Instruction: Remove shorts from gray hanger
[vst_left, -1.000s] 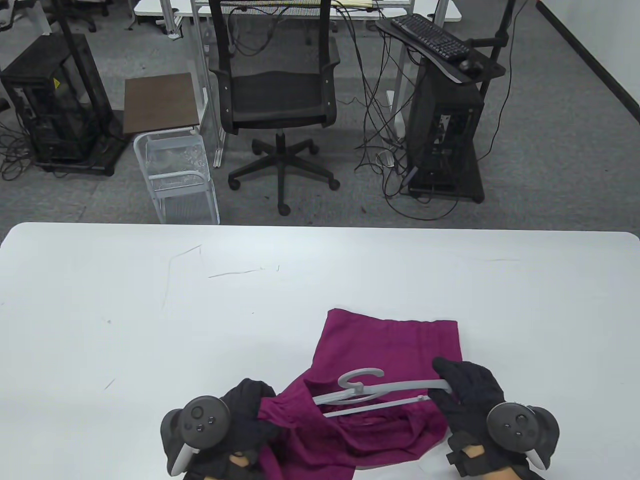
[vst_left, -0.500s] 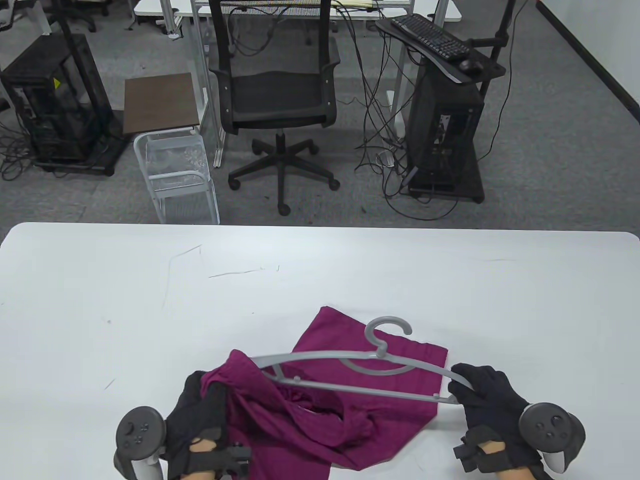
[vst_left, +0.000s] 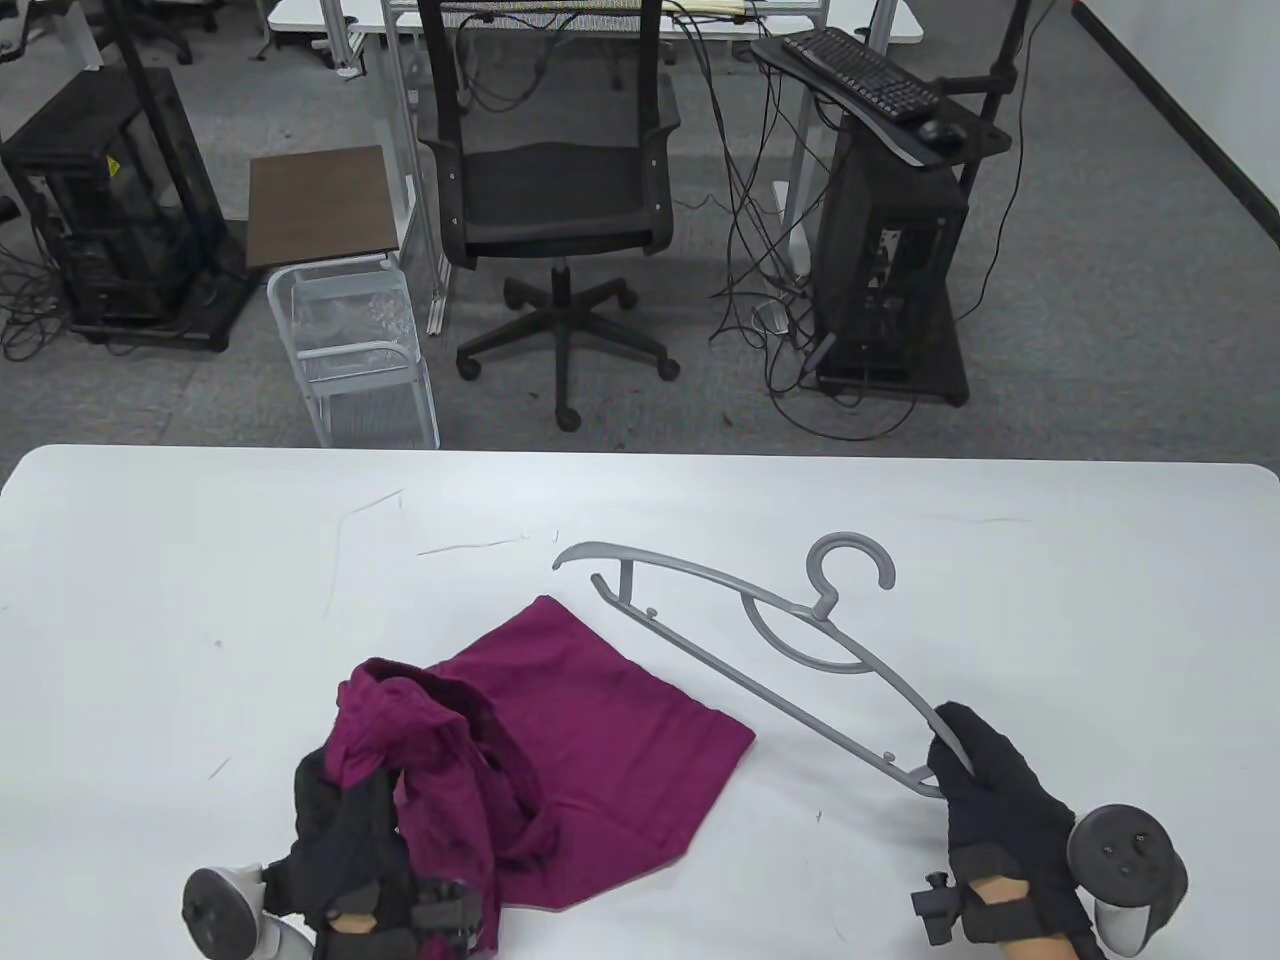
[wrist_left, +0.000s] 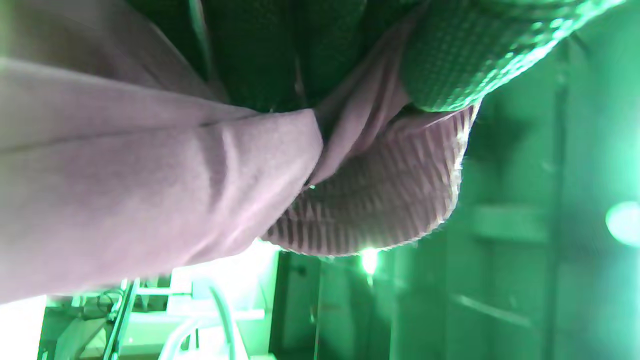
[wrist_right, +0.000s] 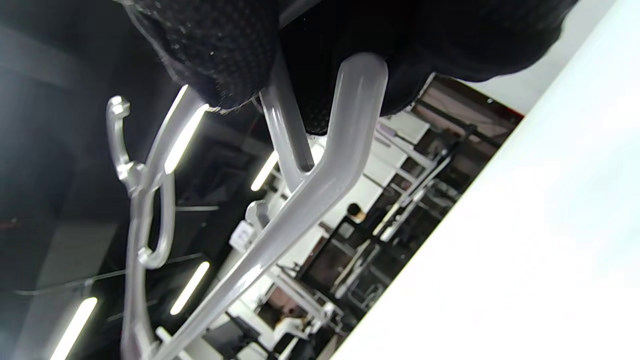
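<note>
The gray hanger (vst_left: 745, 640) is clear of the shorts (vst_left: 560, 760), with bare table (vst_left: 200, 560) between them. The right hand (vst_left: 1000, 800) grips the hanger's near end; in the right wrist view its fingers (wrist_right: 220, 55) close around the bar. The hook points toward the table's far edge. The shorts lie left of the hanger, one part flat, one bunched in the left hand (vst_left: 345, 830), whose fingers (wrist_left: 450, 55) pinch the fabric. Open tabletop surrounds the hanger.
</note>
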